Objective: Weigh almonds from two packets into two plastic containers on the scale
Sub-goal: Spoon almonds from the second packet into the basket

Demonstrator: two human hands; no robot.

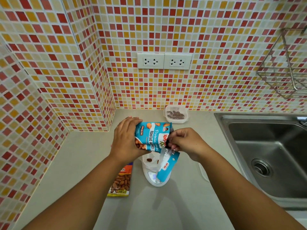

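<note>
Beige counter (79, 163) | left grip (126, 138) clasps blue almond packet (149, 136) | right grip (184, 141) pinches its torn strip (166, 165) | over scale (154, 178)

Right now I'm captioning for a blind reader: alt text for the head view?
Two hands tear open a blue roasted-almond packet above a white scale holding a plastic container with one almond inside; left hand grips the packet, right hand pulls the torn strip. An orange almond packet lies beside the scale.
</note>
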